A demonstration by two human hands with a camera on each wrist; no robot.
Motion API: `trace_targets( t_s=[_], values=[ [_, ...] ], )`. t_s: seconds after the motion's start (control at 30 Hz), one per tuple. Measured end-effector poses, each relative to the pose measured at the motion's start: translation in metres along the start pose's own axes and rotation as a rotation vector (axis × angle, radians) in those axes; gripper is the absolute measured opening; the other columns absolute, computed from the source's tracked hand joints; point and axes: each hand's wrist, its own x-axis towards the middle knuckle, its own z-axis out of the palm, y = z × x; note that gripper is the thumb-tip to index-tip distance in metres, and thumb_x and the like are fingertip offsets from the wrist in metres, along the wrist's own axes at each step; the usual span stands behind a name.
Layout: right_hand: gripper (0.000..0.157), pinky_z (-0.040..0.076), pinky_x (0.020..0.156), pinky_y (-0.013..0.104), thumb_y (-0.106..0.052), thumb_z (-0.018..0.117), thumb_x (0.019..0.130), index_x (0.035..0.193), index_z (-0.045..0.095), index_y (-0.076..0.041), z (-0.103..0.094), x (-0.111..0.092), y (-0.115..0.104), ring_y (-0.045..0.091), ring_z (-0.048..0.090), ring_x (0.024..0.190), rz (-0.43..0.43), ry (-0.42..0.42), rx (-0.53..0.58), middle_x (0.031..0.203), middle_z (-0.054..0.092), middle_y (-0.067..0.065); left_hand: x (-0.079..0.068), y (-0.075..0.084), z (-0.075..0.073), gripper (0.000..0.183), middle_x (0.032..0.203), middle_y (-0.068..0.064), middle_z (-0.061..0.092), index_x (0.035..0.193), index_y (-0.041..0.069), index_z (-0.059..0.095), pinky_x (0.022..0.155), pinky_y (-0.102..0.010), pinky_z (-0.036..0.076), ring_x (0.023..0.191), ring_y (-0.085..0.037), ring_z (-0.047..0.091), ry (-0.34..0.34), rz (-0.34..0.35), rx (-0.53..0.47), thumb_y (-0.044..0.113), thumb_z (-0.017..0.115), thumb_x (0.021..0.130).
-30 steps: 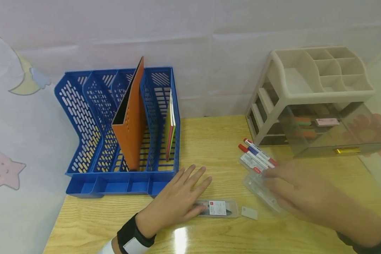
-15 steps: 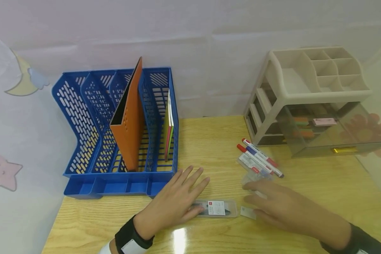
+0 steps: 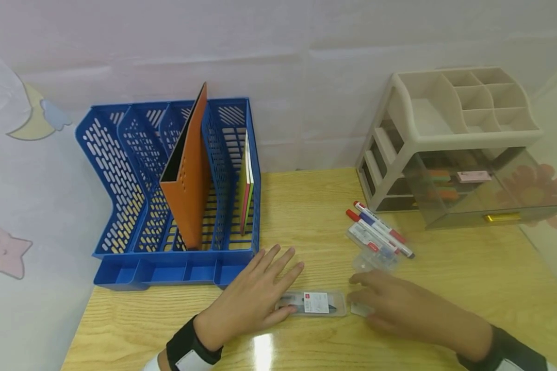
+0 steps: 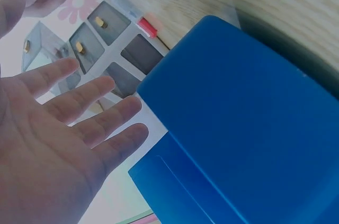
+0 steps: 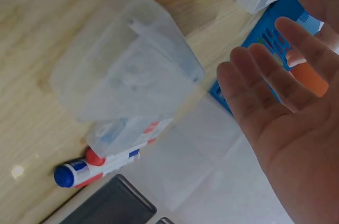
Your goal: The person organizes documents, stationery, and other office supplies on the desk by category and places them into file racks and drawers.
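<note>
In the head view my left hand (image 3: pixel 252 301) lies with straight, spread fingers, its thumb at the left end of a slim clear plastic case (image 3: pixel 338 305) with a white label and dark contents. My right hand (image 3: pixel 394 304) reaches over a small white rectangular piece (image 3: pixel 361 309), covering its right part. Beyond those fingers lies another clear plastic case (image 3: pixel 376 260), touching a group of red-capped markers (image 3: pixel 380 229). The right wrist view shows the right palm (image 5: pixel 296 128) with extended fingers and nothing in them.
At the left stands a blue desk file rack (image 3: pixel 144 252) with an orange folder (image 3: pixel 195 206) and thin booklets (image 3: pixel 247 190). A beige drawer organizer (image 3: pixel 469 131) is at the back right. Its clear drawer (image 3: pixel 492 216) juts out, holding small colored items.
My right hand has let go of the clear case by the markers and moved left and nearer, over the small white piece. The left hand stays by the labeled case.
</note>
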Motion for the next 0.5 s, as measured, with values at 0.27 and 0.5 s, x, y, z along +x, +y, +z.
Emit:
trace_targets(
  t_s=[0.27, 0.5],
  values=[
    [0.049, 0.062, 0.078, 0.032, -0.026, 0.09, 0.072, 0.116, 0.072, -0.021, 0.011, -0.004, 0.0, 0.017, 0.067, 0.1, 0.016, -0.071, 0.005, 0.118, 0.068, 0.002, -0.001, 0.0, 0.002, 0.076, 0.162, -0.015, 0.042, 0.158, 0.017, 0.042, 0.119, -0.055, 0.04, 0.151, -0.039, 0.038, -0.02, 0.001, 0.002, 0.061, 0.058, 0.098],
    [0.05, 0.057, 0.072, 0.02, -0.016, 0.09, 0.069, 0.115, 0.07, -0.02, 0.025, -0.008, 0.001, 0.012, 0.066, 0.093, -0.027, -0.051, -0.005, 0.113, 0.067, 0.001, -0.001, 0.001, 0.003, 0.076, 0.161, -0.016, 0.044, 0.157, 0.016, 0.043, 0.118, -0.055, 0.04, 0.149, -0.04, 0.04, -0.014, 0.003, -0.031, 0.06, 0.061, 0.097]
  ],
)
